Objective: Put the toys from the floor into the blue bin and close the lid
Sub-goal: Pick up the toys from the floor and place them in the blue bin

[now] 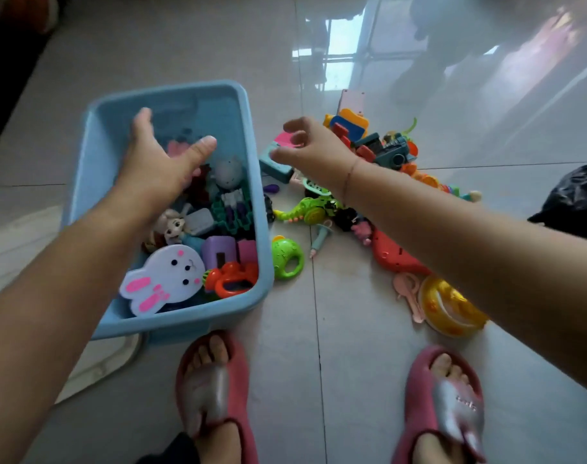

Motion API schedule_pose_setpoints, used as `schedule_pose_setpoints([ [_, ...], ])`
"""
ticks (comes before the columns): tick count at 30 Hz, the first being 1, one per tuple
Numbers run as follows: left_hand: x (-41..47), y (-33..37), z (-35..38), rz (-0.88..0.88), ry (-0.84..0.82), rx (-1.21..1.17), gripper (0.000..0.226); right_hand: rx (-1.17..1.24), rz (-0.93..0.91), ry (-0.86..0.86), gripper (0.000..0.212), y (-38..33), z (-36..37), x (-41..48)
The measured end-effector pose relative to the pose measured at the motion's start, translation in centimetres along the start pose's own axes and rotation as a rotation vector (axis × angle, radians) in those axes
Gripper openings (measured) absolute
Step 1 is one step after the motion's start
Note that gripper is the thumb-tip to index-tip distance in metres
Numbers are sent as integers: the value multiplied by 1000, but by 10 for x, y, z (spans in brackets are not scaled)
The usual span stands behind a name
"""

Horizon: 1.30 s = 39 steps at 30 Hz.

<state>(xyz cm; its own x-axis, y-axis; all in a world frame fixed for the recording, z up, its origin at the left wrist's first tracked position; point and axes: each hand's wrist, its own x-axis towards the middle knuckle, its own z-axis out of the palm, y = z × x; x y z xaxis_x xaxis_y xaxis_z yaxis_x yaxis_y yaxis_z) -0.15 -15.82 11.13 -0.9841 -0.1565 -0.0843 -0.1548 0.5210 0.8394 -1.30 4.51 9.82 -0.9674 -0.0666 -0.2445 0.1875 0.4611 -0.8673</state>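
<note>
Holding the left hand [154, 169] spread and released above the blue bin [166, 324], gripping nothing, with dolls, blocks and a white rabbit plaque [164, 279] lying below its palm and wrist. Reaching with the right hand [318, 152] over the toys on the floor, fingers loosely bent and apart, pinching nothing yet. Aiming, probably, at the teal boxy toy [274, 168] just ahead of the right fingertips, close beside the bin wall. Passing over the green dinosaur [302, 212] under the right wrist and the yellow ring [449, 306] under the right forearm. Expecting light, stiff, smooth plastic here: taking the teal toy across its two flat sides, thumb against fingers, and avoiding thin projecting parts, likely easy to snap. Judging the pile [369, 145] beyond the right hand as tangled, so lifting one piece at a time. Not seeing the lid clearly; possibly lying as the pale sheet [114, 360] under the bin beside the left forearm, cannot tell.
</note>
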Motion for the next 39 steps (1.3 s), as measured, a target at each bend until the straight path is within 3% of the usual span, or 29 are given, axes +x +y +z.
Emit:
schedule_pose_setpoints([
  [2,-16,4,32,72,-99,51,100,-15,35,81,48,53,-36,-31],
  [7,-82,17,134,345,-407,173,74,-139,234,397,45,181,-101,-133],
  [13,-108,-15,231,342,-642,338,73,-418,420,502,64,258,-87,-195],
  [19,-87,-40,266,-24,-617,281,75,-263,378,557,65,256,-117,-149],
  [21,-79,-44,277,-173,-656,151,79,-108,470,423,79,257,-131,-125],
  [24,-72,-42,294,-384,-657,-184,74,-56,594,244,91,265,-141,-104],
  [30,-59,-28,313,-763,-541,-557,78,-5,549,229,84,277,-137,-98],
  [34,-63,-25,306,-837,-514,-550,61,25,487,213,79,278,-138,-98],
  [39,-73,-9,303,-790,-679,-553,49,17,435,131,74,270,-138,-93],
])
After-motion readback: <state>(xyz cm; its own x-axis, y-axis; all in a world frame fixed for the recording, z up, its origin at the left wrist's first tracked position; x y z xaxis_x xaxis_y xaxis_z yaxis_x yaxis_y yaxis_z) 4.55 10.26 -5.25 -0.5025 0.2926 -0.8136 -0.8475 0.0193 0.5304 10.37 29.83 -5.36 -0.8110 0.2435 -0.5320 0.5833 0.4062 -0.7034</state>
